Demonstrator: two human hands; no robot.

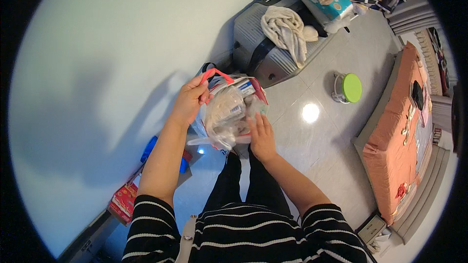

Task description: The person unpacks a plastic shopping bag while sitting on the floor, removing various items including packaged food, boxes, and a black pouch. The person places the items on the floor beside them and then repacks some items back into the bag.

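My left hand is closed around the red handle of a bag and holds it up on its left side. Clear plastic bags fill the bag's mouth, with a small white and blue box among them at the far side. What the plastic wraps is hard to make out. My right hand rests at the near right rim, its fingers stretched out against the clear plastic. The lower part of the bag is hidden beneath its contents.
A grey suitcase stands beyond the bag with a cream cloth draped over it. To the right are a green-topped stool and a bed with an orange cover. A wall runs along the left, with a red box below.
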